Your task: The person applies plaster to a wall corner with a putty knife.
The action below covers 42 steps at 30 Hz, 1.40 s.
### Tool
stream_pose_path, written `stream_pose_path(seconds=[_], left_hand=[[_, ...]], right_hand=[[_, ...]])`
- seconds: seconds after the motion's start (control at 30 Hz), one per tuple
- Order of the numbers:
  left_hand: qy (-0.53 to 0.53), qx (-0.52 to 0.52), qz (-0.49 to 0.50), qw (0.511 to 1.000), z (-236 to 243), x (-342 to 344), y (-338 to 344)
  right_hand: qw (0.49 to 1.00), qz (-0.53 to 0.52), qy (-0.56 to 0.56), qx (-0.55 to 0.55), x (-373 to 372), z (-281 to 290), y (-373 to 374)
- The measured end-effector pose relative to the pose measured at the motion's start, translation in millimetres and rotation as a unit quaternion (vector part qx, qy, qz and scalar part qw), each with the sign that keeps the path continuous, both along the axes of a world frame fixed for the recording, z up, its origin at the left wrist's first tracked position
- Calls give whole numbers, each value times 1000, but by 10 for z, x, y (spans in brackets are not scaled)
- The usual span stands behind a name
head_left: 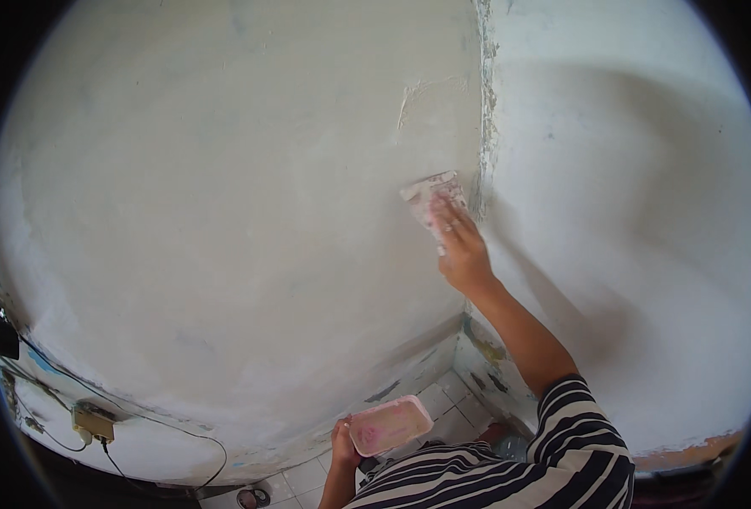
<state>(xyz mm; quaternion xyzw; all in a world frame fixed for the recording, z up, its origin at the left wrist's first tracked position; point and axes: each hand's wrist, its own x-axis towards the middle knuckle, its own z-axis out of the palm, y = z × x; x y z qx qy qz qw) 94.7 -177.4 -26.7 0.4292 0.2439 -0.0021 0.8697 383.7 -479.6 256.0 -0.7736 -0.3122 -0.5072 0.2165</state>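
My right hand [458, 242] is closed around a putty knife [426, 193] with a wide, putty-smeared blade. The blade lies against the grey-white plastered wall [223, 187], just left of the inner corner. Down by my body, my left hand [344, 443] grips the left end of a pink rectangular tray [390, 424]. Smears of pale putty cover the inside of that tray. A raised ridge of fresh putty [418, 93] shows on the wall above the knife.
A rough, chipped corner seam [485, 102] joins a white wall [630, 254] on the right. At lower left, a beige socket box [93, 424] with plugged-in cables hangs on the wall. White floor tiles [307, 478] and a coiled dark cord [254, 497] lie below.
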Motion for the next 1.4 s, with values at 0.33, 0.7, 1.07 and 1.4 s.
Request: stream_pose_path(seconds=[0.33,0.7,1.07,1.4], left_hand=[[7,-4,13,1000,-252,109,-80],[30,-1,21,999,-153,110,-74],[-15,-37,5,999,-289,9,-41],[-29,-18,25,999,-370,109,-15]], right_hand=[[994,-52,-94,34,459,871,79],[982,-2,-161,97,-74,1083,-130],[1000,-6,2,8,-128,-115,171],[993,-18,-107,37,383,1521,-2]])
